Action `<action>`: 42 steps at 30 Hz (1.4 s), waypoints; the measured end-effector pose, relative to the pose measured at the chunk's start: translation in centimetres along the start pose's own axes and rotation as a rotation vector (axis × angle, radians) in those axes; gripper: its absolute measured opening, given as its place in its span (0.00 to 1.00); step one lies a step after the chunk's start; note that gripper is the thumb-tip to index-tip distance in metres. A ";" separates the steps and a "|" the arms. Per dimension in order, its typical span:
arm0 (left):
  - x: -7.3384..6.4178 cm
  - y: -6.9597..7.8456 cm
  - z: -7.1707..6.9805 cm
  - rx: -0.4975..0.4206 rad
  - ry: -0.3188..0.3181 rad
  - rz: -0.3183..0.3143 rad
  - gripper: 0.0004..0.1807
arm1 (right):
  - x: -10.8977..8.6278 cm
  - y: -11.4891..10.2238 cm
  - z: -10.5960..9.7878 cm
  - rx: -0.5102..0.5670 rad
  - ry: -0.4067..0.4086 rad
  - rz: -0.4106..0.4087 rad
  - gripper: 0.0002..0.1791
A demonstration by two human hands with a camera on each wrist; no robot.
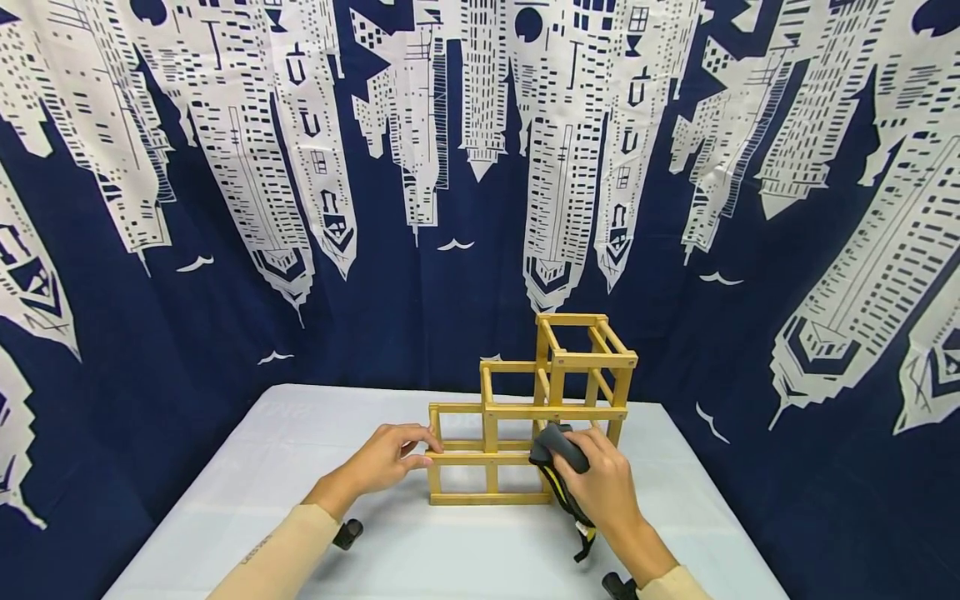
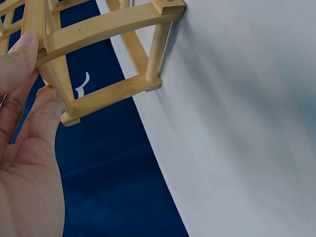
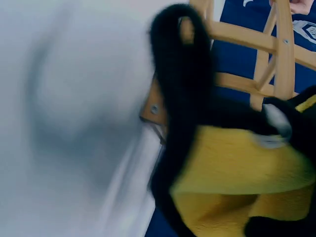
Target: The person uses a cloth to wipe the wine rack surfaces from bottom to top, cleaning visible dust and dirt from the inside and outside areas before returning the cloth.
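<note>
A stepped rack of light wooden bars (image 1: 517, 412) stands on the white table, rising in three levels to the right. At its low left end my left hand (image 1: 386, 458) grips the corner, thumb on the front rail and fingers behind the post; the left wrist view shows this corner post (image 2: 55, 86) between them. My right hand (image 1: 606, 483) holds a bunched grey cloth (image 1: 558, 446) against the rack's middle upright. Its yellow side (image 3: 237, 158) and blurred black edging with a loop (image 3: 180, 64) fill much of the right wrist view.
The white tabletop (image 1: 337, 425) ends at a dark blue curtain (image 1: 465, 300) printed with white buildings, close behind the rack. A small black object (image 1: 347, 534) shows beside the left forearm, another (image 1: 617, 586) by the right wrist.
</note>
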State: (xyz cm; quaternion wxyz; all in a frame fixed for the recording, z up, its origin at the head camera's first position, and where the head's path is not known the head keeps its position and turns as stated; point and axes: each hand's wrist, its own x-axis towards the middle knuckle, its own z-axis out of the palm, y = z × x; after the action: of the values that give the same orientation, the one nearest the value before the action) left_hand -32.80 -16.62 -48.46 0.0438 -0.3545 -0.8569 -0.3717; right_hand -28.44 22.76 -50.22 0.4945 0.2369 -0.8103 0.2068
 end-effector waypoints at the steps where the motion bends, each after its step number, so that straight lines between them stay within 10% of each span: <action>1: 0.0 0.0 0.0 0.001 0.002 0.001 0.07 | -0.2 0.0 0.0 0.002 -0.016 0.027 0.21; 27: -0.3 0.1 0.4 0.049 0.043 0.023 0.08 | -0.9 1.9 -2.5 0.059 0.118 0.085 0.21; 42: -0.2 -0.5 1.0 0.061 0.090 0.016 0.14 | -1.4 4.1 -4.4 0.013 0.480 0.095 0.18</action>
State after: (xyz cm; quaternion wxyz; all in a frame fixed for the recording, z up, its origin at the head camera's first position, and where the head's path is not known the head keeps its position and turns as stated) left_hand -32.78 -16.29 -49.58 0.0959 -0.3430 -0.8620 -0.3606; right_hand -27.19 28.83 -50.02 0.6610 0.1455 -0.6785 0.2853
